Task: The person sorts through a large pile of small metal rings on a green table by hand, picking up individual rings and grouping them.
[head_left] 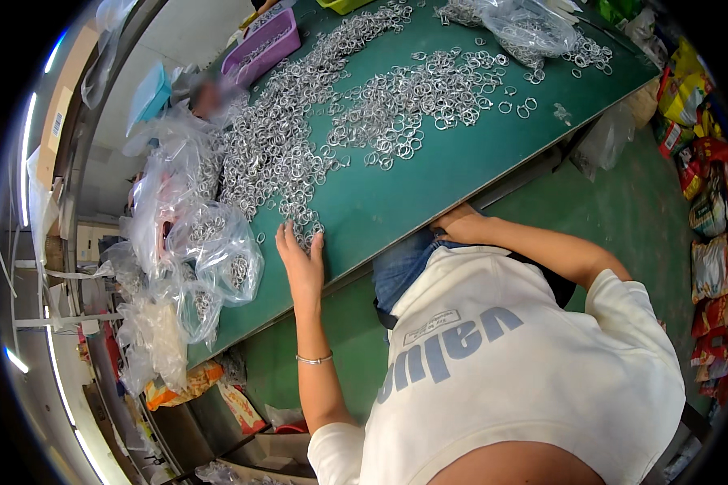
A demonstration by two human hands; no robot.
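Your left hand (301, 263) lies flat, fingers spread and gripping nothing, fingertips touching the near tail of the metal rings (291, 141), whose long heap runs off toward 1 o'clock across the green surface (429, 182), while your right hand (459, 226), grip hidden, rests at the edge, farther off.

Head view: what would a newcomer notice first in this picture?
Most striking is the mass of small silver metal rings spread across the green table. The left hand lies flat on the rings at the near edge, with clear plastic bags of rings just left of it. The right hand rests at the table's edge.
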